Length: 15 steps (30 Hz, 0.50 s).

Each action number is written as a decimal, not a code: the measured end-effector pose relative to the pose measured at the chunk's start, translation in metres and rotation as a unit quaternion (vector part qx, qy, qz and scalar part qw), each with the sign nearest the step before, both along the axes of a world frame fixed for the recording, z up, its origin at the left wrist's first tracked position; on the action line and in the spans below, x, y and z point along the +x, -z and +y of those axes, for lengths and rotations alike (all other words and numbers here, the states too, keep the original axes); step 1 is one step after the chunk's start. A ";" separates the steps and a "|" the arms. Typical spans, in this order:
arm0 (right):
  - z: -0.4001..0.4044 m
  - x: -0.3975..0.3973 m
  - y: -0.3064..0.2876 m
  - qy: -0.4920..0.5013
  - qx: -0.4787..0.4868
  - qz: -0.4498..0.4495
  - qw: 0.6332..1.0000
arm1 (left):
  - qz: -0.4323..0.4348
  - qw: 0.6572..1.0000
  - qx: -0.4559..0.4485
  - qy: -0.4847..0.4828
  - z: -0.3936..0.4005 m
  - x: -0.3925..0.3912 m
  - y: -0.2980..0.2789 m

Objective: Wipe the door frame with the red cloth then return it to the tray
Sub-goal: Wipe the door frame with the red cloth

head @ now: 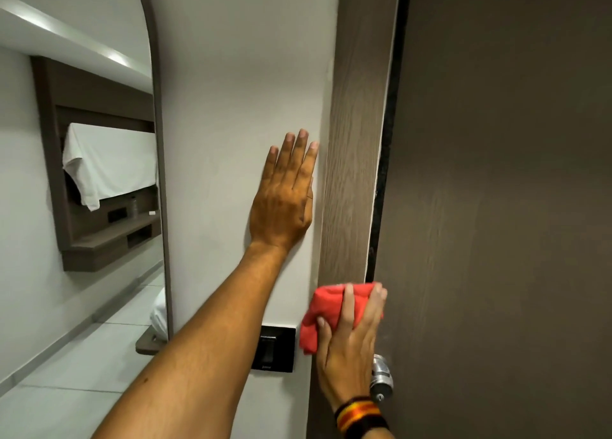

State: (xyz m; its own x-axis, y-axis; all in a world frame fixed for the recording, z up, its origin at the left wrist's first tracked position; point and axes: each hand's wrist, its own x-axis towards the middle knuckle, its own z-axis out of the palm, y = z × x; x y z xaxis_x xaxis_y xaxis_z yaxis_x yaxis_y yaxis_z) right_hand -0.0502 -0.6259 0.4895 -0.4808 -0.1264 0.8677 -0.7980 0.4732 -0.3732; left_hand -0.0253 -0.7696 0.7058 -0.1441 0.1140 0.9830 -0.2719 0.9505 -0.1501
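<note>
- Right grip point(351, 332) is closed around the bunched red cloth point(326, 313), fingers spread over the wad and pressing it against the door frame point(352, 173).
- Just below that grip sits a silver door knob point(381, 380), partly hidden behind the wrist; a striped wristband point(359, 415) circles the wrist under it.
- To the left of the grip and a little lower, a black switch plate point(273, 349) is mounted on the white wall point(231, 91), near the cloth's lower edge.
- To the right of the grip, the dark door point(496, 207) fills the view, with a thin dark gap between it and the frame.
- Above and left of the cloth, the left hand point(286, 197) lies flat on the wall, palm down, fingers together and pointing up, holding nothing, just beside the frame's edge.
- The left forearm stretches up from the lower left; the right hand comes in from the bottom edge, back of the hand toward the camera.
- The frame's long axis runs vertically, leaning slightly in this wide view; the cloth is a crumpled lump with no clear long axis, sitting across the frame's width.
- Far left of the grip, a mirror point(82, 173) shows a shelf unit and white fabric.
</note>
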 end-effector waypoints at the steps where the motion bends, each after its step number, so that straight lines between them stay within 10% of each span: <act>1: -0.002 -0.001 -0.030 -0.004 -0.009 0.007 1.000 | -0.001 1.000 0.000 0.000 0.001 0.000 0.000; 9: -0.012 -0.009 -0.251 0.045 -0.045 0.088 0.994 | -0.017 1.000 0.001 0.020 0.003 0.003 -0.001; 15: -0.010 -0.010 -0.273 0.068 -0.026 0.095 0.993 | -0.029 0.995 0.044 0.090 0.013 0.017 -0.009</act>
State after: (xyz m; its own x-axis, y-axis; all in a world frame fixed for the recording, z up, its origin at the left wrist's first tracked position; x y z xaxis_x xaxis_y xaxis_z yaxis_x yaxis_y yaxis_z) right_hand -0.0602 -0.6362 0.7620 -0.3176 -0.0239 0.9479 -0.7858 0.5661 -0.2490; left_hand -0.0083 -0.7567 0.7145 -0.1865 0.0578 0.9807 -0.0894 0.9931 -0.0756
